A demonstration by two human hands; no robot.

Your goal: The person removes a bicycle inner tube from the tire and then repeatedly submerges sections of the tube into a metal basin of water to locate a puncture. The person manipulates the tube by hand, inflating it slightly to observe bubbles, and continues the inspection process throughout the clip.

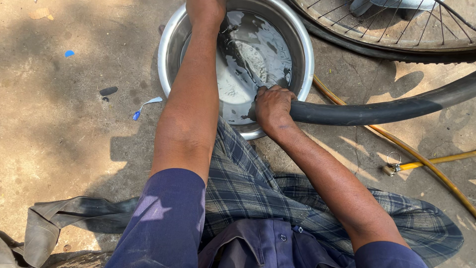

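The head view is looking straight down at a person crouching over a round, shiny steel basin (171, 44) filled with water, sitting at the top centre of the frame on bare concrete ground (59, 124). The right hand (271, 105) is closing tightly around a fat black rubber inner tube (367, 112), gripping it just at the basin's near rim and pressing that stretch down toward the water, so the tube is running away to the right edge of the frame. The left hand (206, 10) is reaching across to the far rim at the top of the frame; it is mostly cut off there, so whether it is open or gripping cannot be told. A spoked bicycle wheel (391, 30) is lying at the upper right, close to the basin. A yellow hose (421, 161) with a metal clamp is snaking along the right side beneath the tube. A limp grey tube (64, 213) is lying at the lower left beside the checked cloth (248, 183) covering the person's legs.
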